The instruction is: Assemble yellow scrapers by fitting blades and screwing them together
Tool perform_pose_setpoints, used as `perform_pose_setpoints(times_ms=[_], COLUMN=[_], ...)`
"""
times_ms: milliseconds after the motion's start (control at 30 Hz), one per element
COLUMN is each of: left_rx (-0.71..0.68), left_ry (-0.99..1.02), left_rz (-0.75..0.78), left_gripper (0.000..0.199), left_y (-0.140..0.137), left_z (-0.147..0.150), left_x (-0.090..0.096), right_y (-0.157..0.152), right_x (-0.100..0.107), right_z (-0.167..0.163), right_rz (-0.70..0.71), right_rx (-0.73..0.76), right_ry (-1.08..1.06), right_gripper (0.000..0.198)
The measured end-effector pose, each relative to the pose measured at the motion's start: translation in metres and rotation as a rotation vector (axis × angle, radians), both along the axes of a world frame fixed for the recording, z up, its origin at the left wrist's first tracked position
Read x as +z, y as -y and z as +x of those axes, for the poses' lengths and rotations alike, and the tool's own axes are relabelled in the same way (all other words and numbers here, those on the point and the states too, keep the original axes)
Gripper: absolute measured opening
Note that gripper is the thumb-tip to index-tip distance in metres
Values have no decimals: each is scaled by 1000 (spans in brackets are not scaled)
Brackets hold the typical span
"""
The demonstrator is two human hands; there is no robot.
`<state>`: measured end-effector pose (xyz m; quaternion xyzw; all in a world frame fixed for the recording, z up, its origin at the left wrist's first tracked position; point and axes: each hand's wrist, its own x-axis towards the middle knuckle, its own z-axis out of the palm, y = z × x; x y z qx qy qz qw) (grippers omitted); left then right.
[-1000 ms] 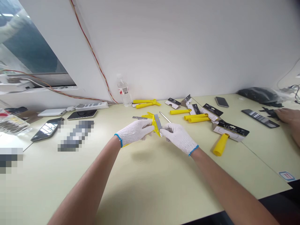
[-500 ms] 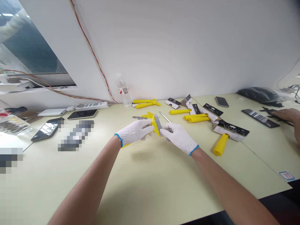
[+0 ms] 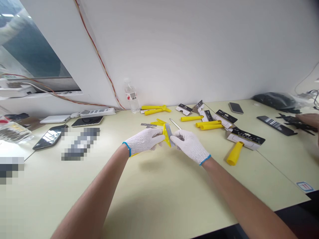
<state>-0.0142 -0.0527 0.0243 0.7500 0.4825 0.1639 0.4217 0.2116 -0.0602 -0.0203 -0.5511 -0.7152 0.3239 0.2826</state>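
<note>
My left hand [image 3: 144, 139], in a white knit glove, is closed around a yellow scraper [image 3: 165, 135], whose handle end shows below the wrist. A grey metal blade [image 3: 169, 131] lies along the scraper's head. With thumb and fingers, my right hand [image 3: 189, 143], gloved the same way, pinches the blade's lower end. Just beyond the hands lie loose grey blades [image 3: 149, 125] and yellow scraper parts [image 3: 161, 121]. A thin metal rod [image 3: 175, 123] points away from behind my right hand; its near end is hidden.
Several yellow handles [image 3: 235, 154] with black-and-white cards [image 3: 246, 138] are spread to the right. More yellow scrapers [image 3: 156, 110] lie by a water bottle [image 3: 132, 98] at the wall. Phones [image 3: 50, 136] and a power strip [image 3: 98, 113] sit left. Another person's hand [image 3: 309, 120] is far right.
The scraper head and blade have shifted slightly right, still between my hands. At the far right, the other person's hand has drawn back from the black pieces.
</note>
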Motion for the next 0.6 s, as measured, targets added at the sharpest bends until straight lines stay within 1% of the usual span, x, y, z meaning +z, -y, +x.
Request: perform_pose_setpoints(times_ms=[167, 433, 600], left_rx=[-13, 0, -13], left_ry=[-51, -26, -33], left_rz=[53, -1, 18], left_gripper=[33, 31, 33], left_y=[-2, 2, 1], left_z=[-1, 0, -1], left_x=[-2, 5, 4], right_y=[1, 2, 2], right_x=[2, 5, 6], right_z=[-2, -3, -2], right_rz=[8, 3, -28], right_rx=[0, -28, 16], right_ry=[8, 31, 28], right_gripper=[46, 47, 52])
